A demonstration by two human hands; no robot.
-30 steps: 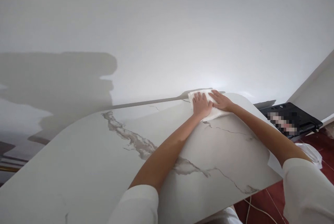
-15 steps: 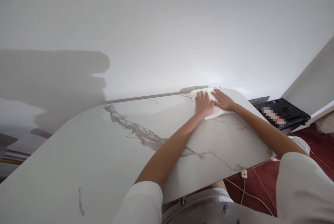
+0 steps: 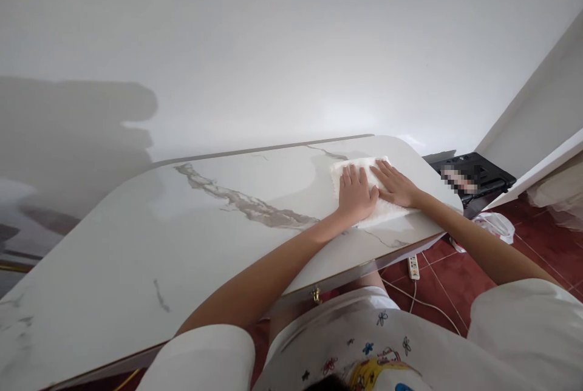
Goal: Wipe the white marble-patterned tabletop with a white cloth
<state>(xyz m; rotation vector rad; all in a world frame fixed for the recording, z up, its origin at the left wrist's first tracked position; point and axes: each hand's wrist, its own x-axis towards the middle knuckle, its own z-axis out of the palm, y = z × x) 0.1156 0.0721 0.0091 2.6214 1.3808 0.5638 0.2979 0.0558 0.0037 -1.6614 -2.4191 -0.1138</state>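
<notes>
A white cloth (image 3: pixel 359 166) lies flat on the white marble tabletop (image 3: pixel 182 233), near its far right corner. My left hand (image 3: pixel 355 193) presses flat on the cloth with fingers stretched out. Beside it, my right hand (image 3: pixel 395 183) also lies flat on the cloth, fingers spread and pointing left. Both arms reach forward from white short sleeves.
A white wall runs behind the table. A black device (image 3: pixel 471 175) sits on the floor to the right, by a white plastic bag (image 3: pixel 494 224). A power strip (image 3: pixel 413 266) with a white cable lies on the red tiled floor under the table's edge.
Both hands have drawn the cloth back from the table's far edge toward me. The view has dropped, showing more of the floor and my shirt.
</notes>
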